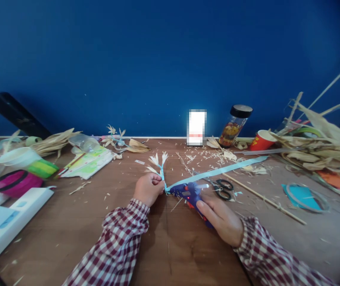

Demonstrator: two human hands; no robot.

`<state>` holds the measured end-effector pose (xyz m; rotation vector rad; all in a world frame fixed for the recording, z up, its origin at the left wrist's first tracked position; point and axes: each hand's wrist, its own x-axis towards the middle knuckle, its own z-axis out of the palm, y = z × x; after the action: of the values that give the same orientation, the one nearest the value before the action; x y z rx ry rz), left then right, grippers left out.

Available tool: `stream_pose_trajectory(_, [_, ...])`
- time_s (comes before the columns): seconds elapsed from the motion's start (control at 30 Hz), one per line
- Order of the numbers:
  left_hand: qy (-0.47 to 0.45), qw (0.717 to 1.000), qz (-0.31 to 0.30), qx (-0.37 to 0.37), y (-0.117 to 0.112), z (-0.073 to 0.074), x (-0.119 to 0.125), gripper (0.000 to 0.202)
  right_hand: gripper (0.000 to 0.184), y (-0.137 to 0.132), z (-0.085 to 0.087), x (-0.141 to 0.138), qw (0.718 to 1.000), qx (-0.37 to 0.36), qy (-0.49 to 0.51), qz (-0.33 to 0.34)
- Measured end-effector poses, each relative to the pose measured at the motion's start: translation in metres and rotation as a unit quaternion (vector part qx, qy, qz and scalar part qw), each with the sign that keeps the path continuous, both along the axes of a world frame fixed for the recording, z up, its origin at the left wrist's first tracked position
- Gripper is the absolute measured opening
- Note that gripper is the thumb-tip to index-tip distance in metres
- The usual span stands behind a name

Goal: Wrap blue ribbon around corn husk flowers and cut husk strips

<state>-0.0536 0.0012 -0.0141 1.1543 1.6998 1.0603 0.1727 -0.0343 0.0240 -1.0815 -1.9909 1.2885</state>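
Note:
Between the closed fingers of my left hand [148, 188] is a small husk flower sprig [162, 169], with pale petals on top and light blue wrapping on its stem. My right hand [221, 216] is closed around the handle of a blue glue gun [189, 194], whose small red light is lit and whose white glue stick pokes out the back. The gun's nozzle points left, at or very near the sprig's lower stem. From that same spot a light blue paper strip [220, 171] runs off to the upper right. Black-handled scissors [223, 190] lie just beyond the gun.
Dried husks [309, 149], a red paper cup [262, 140] and a dark-lidded jar [235, 126] stand at the back right. A thin stick [265, 198] crosses the right side. A white power strip [29, 214] and a magenta pouch [16, 183] lie left. Scraps litter the table.

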Motion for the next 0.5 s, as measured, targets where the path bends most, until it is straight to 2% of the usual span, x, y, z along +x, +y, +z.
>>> stream_pose_trajectory(0.07, [0.011, 1.0, 0.002, -0.005, -0.0001, 0.0008, 0.0005, 0.012, 0.036, -0.0002, 0.001, 0.0036, 1.0, -0.014, -0.015, -0.003])
stream_pose_trajectory(0.23, [0.026, 1.0, 0.004, -0.009, -0.0006, 0.0022, 0.001, 0.013, 0.041, -0.0021, -0.0047, 0.005, 0.997, -0.007, -0.028, -0.077])
stream_pose_trajectory(0.37, [0.032, 0.999, -0.002, -0.005, -0.0002, 0.0011, 0.0007, 0.012, 0.039, -0.0016, -0.0062, -0.0005, 0.998, 0.018, -0.043, -0.035])
stream_pose_trajectory(0.5, [0.032, 0.999, -0.009, 0.001, 0.0002, -0.0002, 0.0005, 0.01, 0.038, -0.0002, -0.0014, -0.0011, 0.995, 0.08, -0.06, 0.005])
